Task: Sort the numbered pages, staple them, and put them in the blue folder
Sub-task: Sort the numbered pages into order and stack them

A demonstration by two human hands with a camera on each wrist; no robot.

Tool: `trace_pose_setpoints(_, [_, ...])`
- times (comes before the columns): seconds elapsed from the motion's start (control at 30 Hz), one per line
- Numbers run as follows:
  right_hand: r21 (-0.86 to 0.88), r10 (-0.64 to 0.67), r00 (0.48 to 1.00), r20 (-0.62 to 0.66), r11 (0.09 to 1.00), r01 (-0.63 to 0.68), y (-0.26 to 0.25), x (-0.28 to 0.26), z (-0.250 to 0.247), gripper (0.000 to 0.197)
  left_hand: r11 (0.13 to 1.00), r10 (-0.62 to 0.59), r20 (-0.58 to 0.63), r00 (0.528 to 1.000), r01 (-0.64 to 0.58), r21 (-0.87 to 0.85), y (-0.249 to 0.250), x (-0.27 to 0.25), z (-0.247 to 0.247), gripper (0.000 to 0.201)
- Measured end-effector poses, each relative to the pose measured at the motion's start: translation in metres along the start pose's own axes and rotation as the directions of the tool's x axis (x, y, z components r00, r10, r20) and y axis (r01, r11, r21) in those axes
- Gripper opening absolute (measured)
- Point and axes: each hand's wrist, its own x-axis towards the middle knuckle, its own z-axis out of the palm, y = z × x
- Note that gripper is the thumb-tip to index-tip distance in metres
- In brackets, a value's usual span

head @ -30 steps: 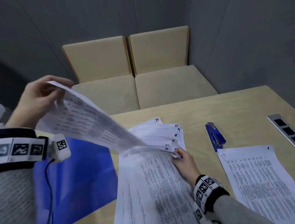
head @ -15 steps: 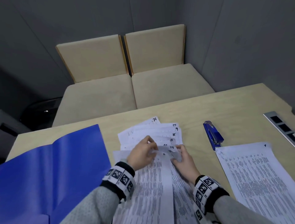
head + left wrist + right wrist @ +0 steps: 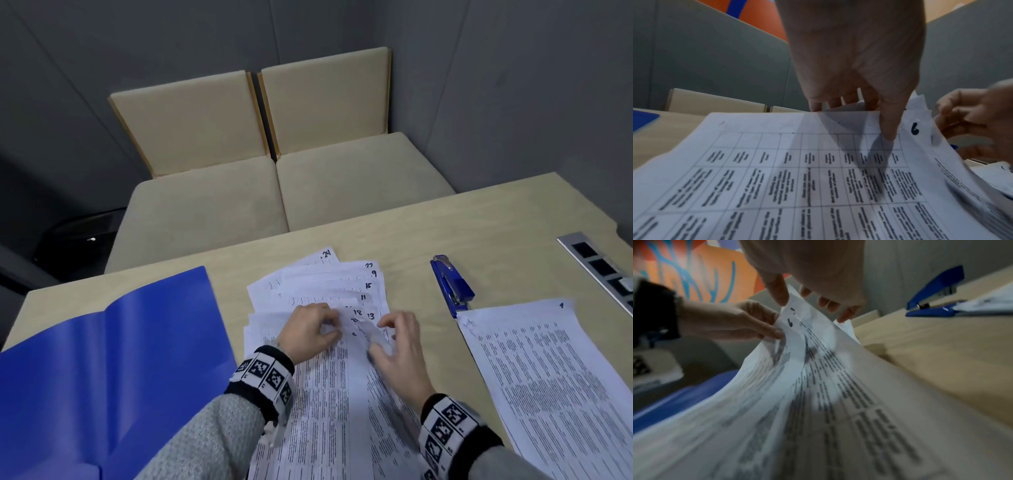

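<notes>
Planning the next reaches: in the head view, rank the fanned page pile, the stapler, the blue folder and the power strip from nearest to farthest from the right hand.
From the right hand:
1. Fanned page pile, under its fingers, centre.
2. Stapler, to its right, further back.
3. Blue folder, open at far left.
4. Power strip, at the table's right edge.

Right hand [image 3: 813, 272] lifting pages [image 3: 818, 386] (blurred)

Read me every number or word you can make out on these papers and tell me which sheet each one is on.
"24": top corner of the farthest fanned page.
"22", "9", "15", "11": corners of the next fanned pages.
"18", "13": page corners beside the left hand.
"6": corner of the page the hands are lifting.
"1": top corner of the separate stack on the right.
Printed table text: too blurred to read.
</notes>
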Motion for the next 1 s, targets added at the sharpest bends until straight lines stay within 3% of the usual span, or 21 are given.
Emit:
trace_pose_setpoints(0.07, [-0.132,-0.038,0.993,0.112,0.99,0.053,0.0,-0.006,0.0,0.033,1.0,-0.008,-0.006,1.0,0.008,-0.013,-0.001,0.002,0.001,0.004])
trace_pose_setpoints(0.13, [-0.248,-0.052,0.988,0.146,0.965,0.088,0.004,-0.006,0.006,0.028,1.0,-0.017,-0.01,1.0,0.017,-0.018,-0.001,0.002,0.001,0.004])
trace_pose_setpoints(0.23, [-0.226,-0.027,0.993,0.111,0.973,0.051,0.005,0.002,0.013,0.013,0.999,-0.04,-0.011,0.999,0.04,-0.024,-0.002,0.002,0.002,0.01])
trace_pose_setpoints(0.3, [-0.181,-0.016,0.986,0.168,0.982,0.046,0.008,0.01,0.011,0.017,0.995,-0.075,0.016,0.997,0.076,-0.061,-0.003,0.001,0.002,0.024])
trace_pose_setpoints(0.4, [-0.252,-0.075,0.92,0.386,0.95,0.183,0.009,0.019,-0.005,0.013,0.991,-0.112,0.047,0.993,0.115,-0.074,-0.009,0.0,0.0,0.041])
trace_pose_setpoints(0.5, [-0.268,-0.068,0.858,0.51,0.935,0.233,0.006,0.029,-0.015,0.018,0.996,-0.081,0.041,0.996,0.082,-0.041,-0.009,0.0,0.0,0.025])
trace_pose_setpoints(0.63, [-0.165,0.006,0.874,0.485,0.983,0.085,-0.001,0.03,-0.004,0.02,0.99,-0.042,0.025,0.999,0.045,-0.137,-0.002,0.0,0.002,0.021])
trace_pose_setpoints(0.77, [-0.103,-0.061,0.917,0.395,0.989,0.11,0.001,0.017,0.005,0.016,0.945,-0.19,-0.071,0.979,0.163,-0.283,-0.002,0.006,0.001,0.022])
trace_pose_setpoints(0.87, [-0.119,-0.132,0.915,0.381,0.974,0.191,0.003,0.009,0.007,0.011,0.957,-0.278,-0.038,0.96,0.273,-0.095,-0.007,0.022,0.0,0.042])
trace_pose_setpoints(1.0, [-0.16,-0.159,0.92,0.359,0.96,0.229,0.005,0.005,0.01,0.009,0.968,-0.239,-0.004,0.971,0.239,0.083,-0.008,0.029,-0.003,0.037])
